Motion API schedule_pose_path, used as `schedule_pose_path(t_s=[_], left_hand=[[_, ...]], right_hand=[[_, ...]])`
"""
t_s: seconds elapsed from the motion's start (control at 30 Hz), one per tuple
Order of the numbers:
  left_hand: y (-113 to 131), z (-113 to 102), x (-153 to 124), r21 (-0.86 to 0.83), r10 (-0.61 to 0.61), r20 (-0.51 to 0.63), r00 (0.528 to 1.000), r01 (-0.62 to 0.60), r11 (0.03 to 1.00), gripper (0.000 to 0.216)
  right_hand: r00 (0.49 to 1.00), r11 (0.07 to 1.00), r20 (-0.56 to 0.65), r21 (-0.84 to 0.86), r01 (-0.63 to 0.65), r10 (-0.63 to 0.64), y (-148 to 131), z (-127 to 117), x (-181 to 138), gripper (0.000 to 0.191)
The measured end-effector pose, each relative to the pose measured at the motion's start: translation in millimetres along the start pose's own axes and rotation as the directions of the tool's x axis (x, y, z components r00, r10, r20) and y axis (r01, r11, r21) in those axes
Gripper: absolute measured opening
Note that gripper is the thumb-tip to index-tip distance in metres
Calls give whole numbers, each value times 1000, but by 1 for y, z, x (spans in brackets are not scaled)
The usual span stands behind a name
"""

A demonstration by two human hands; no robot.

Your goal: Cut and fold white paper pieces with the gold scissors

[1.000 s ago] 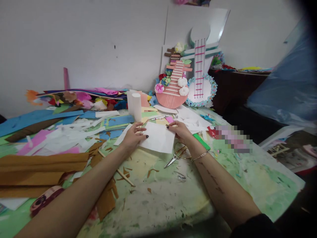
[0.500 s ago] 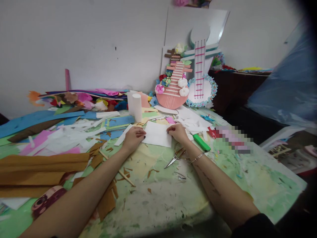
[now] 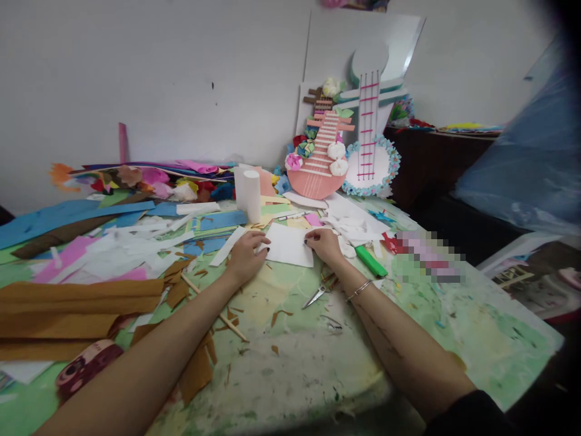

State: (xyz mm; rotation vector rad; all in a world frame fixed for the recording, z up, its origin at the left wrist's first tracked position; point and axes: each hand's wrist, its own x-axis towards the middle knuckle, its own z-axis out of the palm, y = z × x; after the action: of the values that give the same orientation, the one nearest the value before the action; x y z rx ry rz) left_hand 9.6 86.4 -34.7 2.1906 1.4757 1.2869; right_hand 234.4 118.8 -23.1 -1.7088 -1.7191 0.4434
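Observation:
A white sheet of paper (image 3: 288, 245) lies between my two hands, over the green-patterned tabletop. My left hand (image 3: 247, 257) has its curled fingers and thumb at the sheet's left edge. At the right edge, my right hand (image 3: 325, 247) pinches the paper between thumb and fingers. Gold-handled scissors (image 3: 316, 295) lie under my right wrist, blades pointing toward the front left. A green tool with a long plastic body (image 3: 370, 261) rests just right of that hand. Beside my left hand is a narrow white paper strip (image 3: 227, 247).
A white roll (image 3: 252, 197) stands upright behind the sheet. Decorated paper instruments (image 3: 318, 172) lean at the back wall. Brown crepe paper (image 3: 77, 309), white scraps (image 3: 127, 251) and a wooden stick (image 3: 232, 327) lie to the left. The table edge runs along the right.
The fingers of my left hand have shifted slightly over the paper's left edge. My right hand has moved a little to the left, and the sheet has barely moved.

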Motion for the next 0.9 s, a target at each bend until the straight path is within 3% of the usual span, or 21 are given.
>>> schedule_pose_path(t_s=[0.13,0.3,0.6,0.9], left_hand=[[0,0,-3,172,106,66,992,-116,978,19],[-3,-6,-5,277,85,172,981,-131,952,39],[-7,-27,1,104,-135,325,936,107,989,33],[6,-26,-2,151,-143,330,933,98,984,21]], right_hand=[[1000,1000,-17,5,-6,6,2,2,1,19],[1000,1000,-17,15,6,-6,4,3,2,18],[1000,999,-9,36,14,-14,3,2,1,17],[1000,997,10,70,14,-15,4,3,2,15]])
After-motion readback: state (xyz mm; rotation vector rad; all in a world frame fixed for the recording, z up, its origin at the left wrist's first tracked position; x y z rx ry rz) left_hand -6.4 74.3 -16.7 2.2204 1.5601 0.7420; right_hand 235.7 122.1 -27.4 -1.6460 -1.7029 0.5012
